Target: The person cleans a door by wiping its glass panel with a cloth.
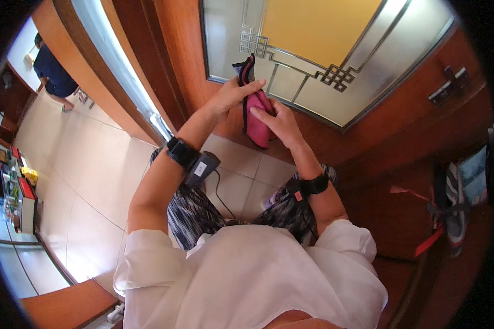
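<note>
A pink cloth item with black edging (257, 127) is held up between both hands, folded or bunched, before a wooden door. My left hand (234, 95) grips its upper part, thumb laid across the front. Lower down on the right side, my right hand (279, 121) pinches the pink fabric between thumb and fingers. A grey and black end of the cloth sticks up above my left hand. What exactly the item is, I cannot tell. Black straps with small devices sit around both forearms.
The wooden door has a glass panel with metal trim (300, 82) and a handle (448, 86). A door frame (119, 70) stands at the left. Beyond it, another person (53, 70) is on the tiled floor (90, 164). A shoe (455, 205) lies at the right.
</note>
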Tool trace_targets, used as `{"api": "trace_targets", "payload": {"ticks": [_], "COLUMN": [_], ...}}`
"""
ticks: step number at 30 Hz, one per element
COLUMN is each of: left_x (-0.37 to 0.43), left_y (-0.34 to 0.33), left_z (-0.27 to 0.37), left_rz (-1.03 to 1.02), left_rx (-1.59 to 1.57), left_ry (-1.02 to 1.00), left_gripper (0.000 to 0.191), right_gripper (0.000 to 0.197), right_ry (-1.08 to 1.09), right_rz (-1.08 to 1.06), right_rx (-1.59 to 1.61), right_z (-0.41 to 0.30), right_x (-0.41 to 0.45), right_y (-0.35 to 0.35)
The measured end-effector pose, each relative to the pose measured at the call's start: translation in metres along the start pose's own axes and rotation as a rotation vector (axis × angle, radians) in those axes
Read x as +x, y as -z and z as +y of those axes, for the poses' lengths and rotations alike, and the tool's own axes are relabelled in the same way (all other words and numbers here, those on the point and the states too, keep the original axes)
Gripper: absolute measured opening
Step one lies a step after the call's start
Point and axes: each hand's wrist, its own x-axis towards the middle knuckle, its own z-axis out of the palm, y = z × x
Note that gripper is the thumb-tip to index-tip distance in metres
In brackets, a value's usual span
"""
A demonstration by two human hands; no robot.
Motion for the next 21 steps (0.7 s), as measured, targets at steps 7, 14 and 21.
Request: {"api": "trace_targets", "payload": {"ticks": [7, 14, 21], "left_x": [-0.012, -0.014, 0.002], "left_y": [0.034, 0.033, 0.077], "left_z": [-0.035, -0.052, -0.085], "left_rz": [-0.241, -0.119, 0.058], "left_rx": [-0.155, -0.07, -0.077], "left_ry": [0.066, 0.308, 0.229], "left_gripper": [0.05, 0.047, 0.043], "right_gripper": [0.021, 0.018, 0.045], "right_ry": [-0.107, -0.145, -0.166], "right_rz": [-0.094, 0.28, 0.45], "right_rx": [0.395, 0.63, 0.358], "right_z": [0.011, 0.032, 0.029], "right_x": [0.008, 0.021, 0.017], "right_y": [-0.009, 0.022, 0.062]}}
